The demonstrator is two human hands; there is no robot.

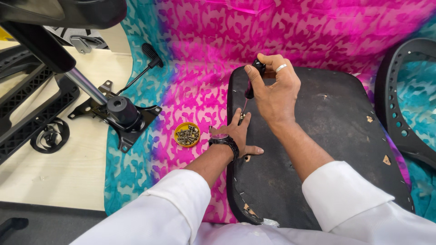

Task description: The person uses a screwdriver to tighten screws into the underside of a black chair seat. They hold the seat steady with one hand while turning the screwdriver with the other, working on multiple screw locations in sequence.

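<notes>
Pink-and-teal cloth underlies the seat base [327,149]. Left hand [236,134], spread flat, steadies it; right hand [274,90] grips the screwdriver [251,84]: keep it vertical.

The cloth [200,50] is bright pink and turquoise with a pale leafy pattern. The seat board [327,149] is dull black with small tan patches. The little lid [186,134] is yellow, its screws [187,135] grey. The sleeves [177,199] are white, the watch [223,140] black, the ring [281,67] silver, the floor [59,168] pale beige.
</notes>
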